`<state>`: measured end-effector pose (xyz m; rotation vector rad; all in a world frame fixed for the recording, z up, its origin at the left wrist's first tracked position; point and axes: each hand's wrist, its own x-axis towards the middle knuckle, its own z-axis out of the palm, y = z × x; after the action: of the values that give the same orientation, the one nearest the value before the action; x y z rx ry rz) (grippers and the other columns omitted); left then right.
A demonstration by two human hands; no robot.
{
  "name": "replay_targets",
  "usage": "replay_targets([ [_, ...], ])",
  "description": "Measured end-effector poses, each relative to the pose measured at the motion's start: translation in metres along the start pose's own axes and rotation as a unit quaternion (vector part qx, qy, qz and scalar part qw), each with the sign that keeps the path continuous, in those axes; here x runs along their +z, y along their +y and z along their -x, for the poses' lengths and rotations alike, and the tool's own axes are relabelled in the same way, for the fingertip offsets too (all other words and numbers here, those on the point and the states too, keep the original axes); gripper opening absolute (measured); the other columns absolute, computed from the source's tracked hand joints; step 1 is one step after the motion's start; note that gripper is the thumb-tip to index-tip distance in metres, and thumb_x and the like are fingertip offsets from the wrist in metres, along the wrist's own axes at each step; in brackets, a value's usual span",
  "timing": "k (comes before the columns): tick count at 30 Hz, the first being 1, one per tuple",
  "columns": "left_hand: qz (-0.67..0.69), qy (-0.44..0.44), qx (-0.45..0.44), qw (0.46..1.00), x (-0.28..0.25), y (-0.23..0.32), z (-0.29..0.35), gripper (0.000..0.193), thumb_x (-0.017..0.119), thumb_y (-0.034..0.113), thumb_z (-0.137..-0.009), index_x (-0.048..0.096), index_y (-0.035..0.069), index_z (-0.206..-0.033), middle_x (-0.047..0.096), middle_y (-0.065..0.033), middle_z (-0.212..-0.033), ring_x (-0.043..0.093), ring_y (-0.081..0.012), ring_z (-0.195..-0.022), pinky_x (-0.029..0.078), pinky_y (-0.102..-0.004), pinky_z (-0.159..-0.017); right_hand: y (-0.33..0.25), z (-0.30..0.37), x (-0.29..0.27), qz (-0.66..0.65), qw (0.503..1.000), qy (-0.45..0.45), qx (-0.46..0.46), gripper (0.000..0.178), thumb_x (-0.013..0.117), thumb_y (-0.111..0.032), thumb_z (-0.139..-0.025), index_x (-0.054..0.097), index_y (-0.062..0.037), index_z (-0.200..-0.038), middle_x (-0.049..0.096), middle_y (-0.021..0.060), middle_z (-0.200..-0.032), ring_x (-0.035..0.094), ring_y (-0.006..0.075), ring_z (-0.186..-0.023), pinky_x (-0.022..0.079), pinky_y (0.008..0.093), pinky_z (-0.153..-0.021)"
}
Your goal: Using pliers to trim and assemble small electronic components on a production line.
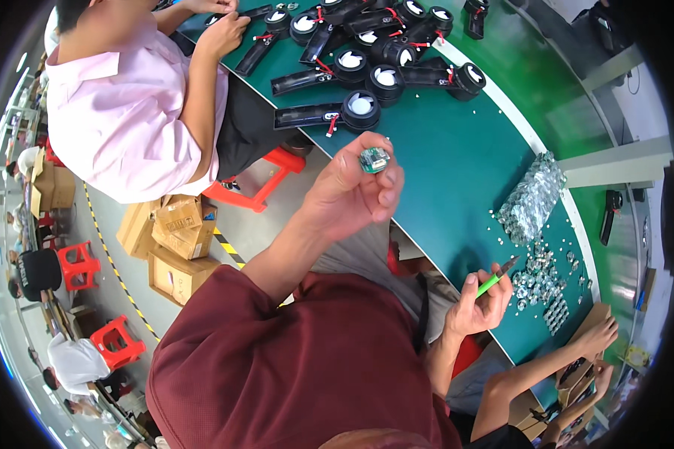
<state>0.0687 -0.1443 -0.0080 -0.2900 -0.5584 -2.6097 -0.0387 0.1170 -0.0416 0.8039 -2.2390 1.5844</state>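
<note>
A bench stage of small-part work, seen from above. The left hand (356, 183), raised beyond the near edge of the green table (449, 172), has its grip narrowed on a small circuit board (374, 159), pinched between thumb and fingers. The right hand (481, 303), over the table's edge, closes its grip around a green-handled tool (493, 283); the dark tip points away from the board and stands well apart from it. Near this hand lie scattered small parts (538, 273), beside a clear bag (533, 198) of similar pieces and a neat block of parts (556, 313) in rows. At the far end rest black round-headed devices (361, 108) with short red leads, several ending free in white plugs. Judged from this arrangement, work on the held board is unfinished, since it is not set down and the tool is not touching it; the many loose and bagged pieces suggest much remains. Whether any device is complete cannot be told.
</note>
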Motion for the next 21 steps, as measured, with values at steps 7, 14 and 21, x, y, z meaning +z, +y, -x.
replay_targets([
  [7,-0.003,0.031,0.006,0.999,0.0002,-0.0026,-0.0053,0.045,0.074,0.040,-0.091,0.054,0.014,-0.122,0.061,-0.0071,-0.102,0.062,-0.0168,-0.084,0.052,-0.0295,-0.063,0.0064,0.0012,-0.0012,-0.018,0.999,-0.024,-0.020,0.008,0.072,0.005,-0.083,0.069,0.0074,-0.090,0.062,0.0208,-0.115,0.062,0.0237,-0.099,0.053,0.0307,-0.075],
  [14,-0.004,0.036,0.005,0.999,-0.0018,-0.0054,-0.0048,0.043,0.075,0.037,-0.091,0.054,0.014,-0.122,0.061,-0.0071,-0.103,0.062,-0.0168,-0.085,0.053,-0.0299,-0.063,0.0058,0.0015,-0.0013,-0.020,0.999,-0.023,-0.017,0.009,0.071,0.006,-0.083,0.070,0.0073,-0.091,0.061,0.0200,-0.115,0.062,0.0230,-0.098,0.054,0.0312,-0.075],
  [21,-0.003,0.053,0.007,0.999,-0.0007,-0.0073,-0.0005,0.035,0.073,0.031,-0.094,0.055,0.014,-0.119,0.061,-0.0070,-0.102,0.063,-0.0168,-0.085,0.053,-0.0309,-0.064,0.0010,0.0018,-0.0007,-0.013,0.999,-0.035,0.000,0.010,0.073,0.005,-0.083,0.070,0.0071,-0.092,0.061,0.0182,-0.115,0.064,0.0286,-0.107,0.054,0.0354,-0.084],
])
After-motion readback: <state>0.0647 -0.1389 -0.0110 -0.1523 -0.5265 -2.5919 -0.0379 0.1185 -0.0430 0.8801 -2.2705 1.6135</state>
